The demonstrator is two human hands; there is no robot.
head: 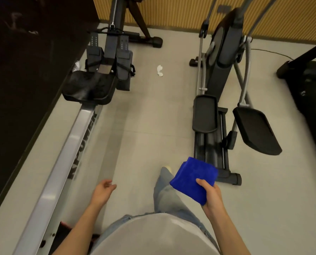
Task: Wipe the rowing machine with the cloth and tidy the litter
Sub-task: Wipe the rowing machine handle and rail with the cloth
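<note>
- Head view: gripped a folded blue cloth (192,179) in the right hand (211,195), thumb pressed on top; could not see the other fingers, hidden beneath the fabric.
- Kept nothing in the left hand (102,189), fingers loosely curled, just beside the rail (61,168) of the rowing machine (105,52).
- Made out the black seat (89,87) near the footrests; lost the machine's front and the rail's end past the frame edges.
- Spotted white crumpled litter (160,70) on the floor (144,116) between rower and elliptical trainer (221,57), too small to identify.
- Caught only part of a treadmill (311,85) at the right edge.
</note>
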